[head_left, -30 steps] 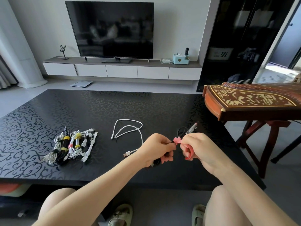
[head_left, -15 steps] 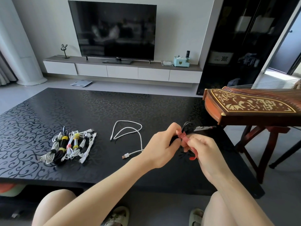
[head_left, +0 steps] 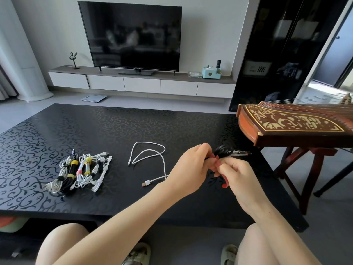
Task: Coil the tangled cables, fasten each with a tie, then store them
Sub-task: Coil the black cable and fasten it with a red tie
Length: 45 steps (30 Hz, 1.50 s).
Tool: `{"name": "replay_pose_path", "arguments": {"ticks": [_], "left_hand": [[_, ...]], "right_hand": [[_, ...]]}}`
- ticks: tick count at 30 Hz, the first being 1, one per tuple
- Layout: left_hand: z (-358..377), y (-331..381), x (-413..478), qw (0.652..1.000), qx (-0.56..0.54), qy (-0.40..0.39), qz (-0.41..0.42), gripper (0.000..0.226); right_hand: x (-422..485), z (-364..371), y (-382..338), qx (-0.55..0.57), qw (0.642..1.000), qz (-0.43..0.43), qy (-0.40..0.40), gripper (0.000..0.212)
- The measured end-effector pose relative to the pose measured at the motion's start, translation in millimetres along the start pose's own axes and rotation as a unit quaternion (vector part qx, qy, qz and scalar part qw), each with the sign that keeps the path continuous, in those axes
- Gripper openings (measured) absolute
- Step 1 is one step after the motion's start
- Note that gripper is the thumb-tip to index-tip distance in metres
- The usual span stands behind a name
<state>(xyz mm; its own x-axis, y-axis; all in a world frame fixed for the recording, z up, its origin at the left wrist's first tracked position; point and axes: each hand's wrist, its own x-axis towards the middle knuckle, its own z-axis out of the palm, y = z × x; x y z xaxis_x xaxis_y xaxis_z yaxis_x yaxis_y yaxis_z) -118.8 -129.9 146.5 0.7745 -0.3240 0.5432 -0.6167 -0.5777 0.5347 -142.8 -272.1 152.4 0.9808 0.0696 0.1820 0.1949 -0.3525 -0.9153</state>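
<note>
One cable in work: black cable (head_left: 223, 151), coiled in a small loop and held above the right part of the worktop (head_left: 133, 127), plug end pointing right.
Fastening: red tie (head_left: 223, 175) lies against the coil where the hands meet; its free end hangs below the right one.
Left side: left hand (head_left: 191, 169), fingers curled, grips the coil.
Right side: right hand (head_left: 238, 175) pinches the tie just beside the coil.
Writing: pale marks on the black cable and a logo under the television (head_left: 131, 35) screen, both too small to read.
Loose: white cable (head_left: 152, 155), uncoiled on the worktop, left of the hands.
Done: tied bundles (head_left: 80, 171), white and black coils with yellow, black and pink ties, side by side at the left.
Beside the worktop: zither (head_left: 294, 127) on a wooden stand, at the right.
</note>
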Motion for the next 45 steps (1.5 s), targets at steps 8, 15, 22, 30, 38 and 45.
{"name": "replay_pose_path", "arguments": {"ticks": [8,15,22,30,38,45], "left_hand": [[5,-8,-1,0.991,0.114,-0.044,0.054,0.014],[6,-10,-2,0.989,0.109,-0.083,0.058,0.018],[10,-15,-1,0.982,0.163,-0.087,0.031,0.021],[13,-15,6,0.978,0.150,-0.143,-0.017,0.014],[16,-14,16,0.983,-0.026,-0.092,-0.159,0.017],[-1,-15,22,0.911,-0.275,-0.191,-0.239,0.035]], "right_hand": [[3,3,0,-0.021,1.000,0.002,-0.001,0.022],[3,10,3,-0.088,0.995,-0.036,-0.022,0.019],[9,14,5,-0.132,0.991,-0.017,-0.033,0.018],[12,12,13,-0.098,0.994,0.010,-0.039,0.022],[10,-2,12,-0.099,0.991,-0.083,-0.021,0.022],[2,-11,6,-0.001,0.995,-0.096,-0.009,0.037]]}}
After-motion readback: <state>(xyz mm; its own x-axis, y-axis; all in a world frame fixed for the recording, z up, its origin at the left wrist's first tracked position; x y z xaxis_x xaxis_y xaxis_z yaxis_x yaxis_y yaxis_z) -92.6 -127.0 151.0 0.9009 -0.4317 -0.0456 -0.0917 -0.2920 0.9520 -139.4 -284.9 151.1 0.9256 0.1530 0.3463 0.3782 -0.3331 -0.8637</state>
